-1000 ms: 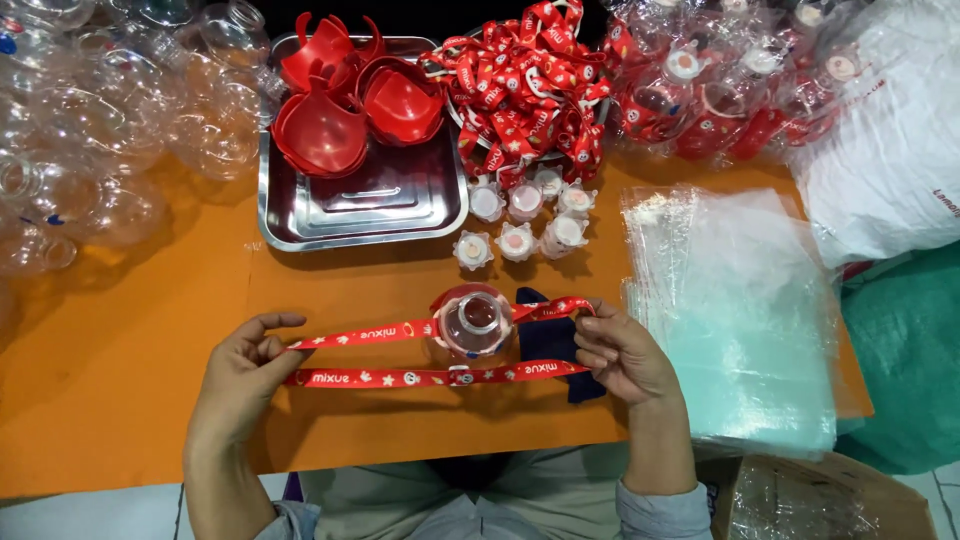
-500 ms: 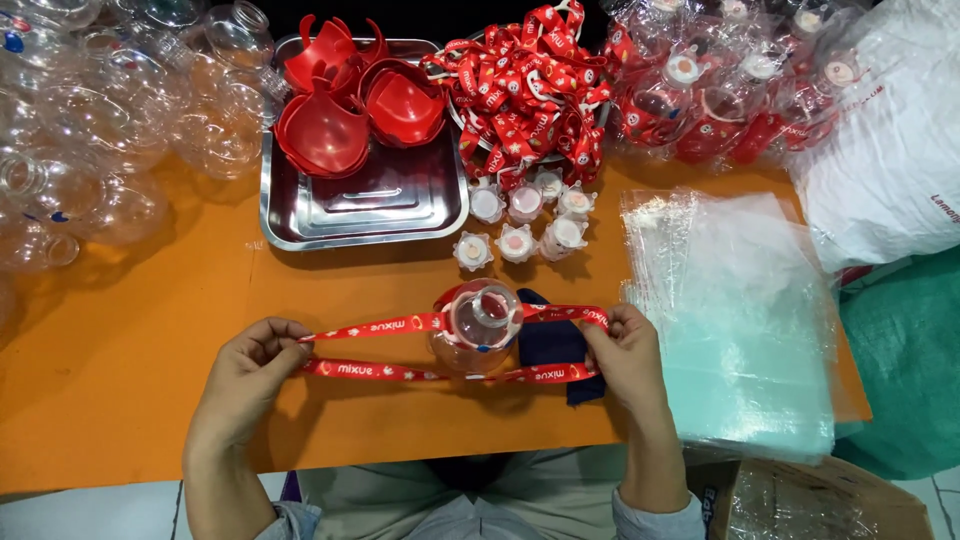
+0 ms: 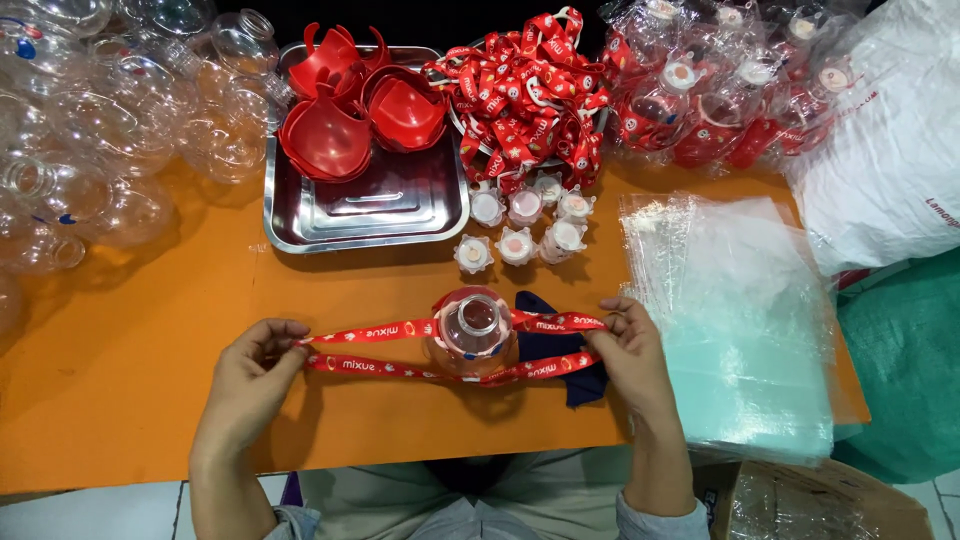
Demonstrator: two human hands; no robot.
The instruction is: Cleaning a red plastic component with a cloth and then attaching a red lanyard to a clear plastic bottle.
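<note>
Head view looks down on an orange counter. Left hand pinches one end of a red strap between thumb and fingers; right hand pinches the other end, so the strap runs in two bands, pulled level between them. A small clear bottle stands at the middle of the strap, the bands passing on either side of it and touching it. A dark cloth lies just beside the bottle, under the strap and partly under the right hand. Beyond the bottle sit several small white caps in two loose rows. Behind them lies a heap of red straps. A steel tray to the left of the caps holds red cup-shaped pieces at its far end. Empty clear bottles are piled at the far left. At the far right are bagged finished bottles, and nearer, a stack of clear plastic bags just beside the right hand.
</note>
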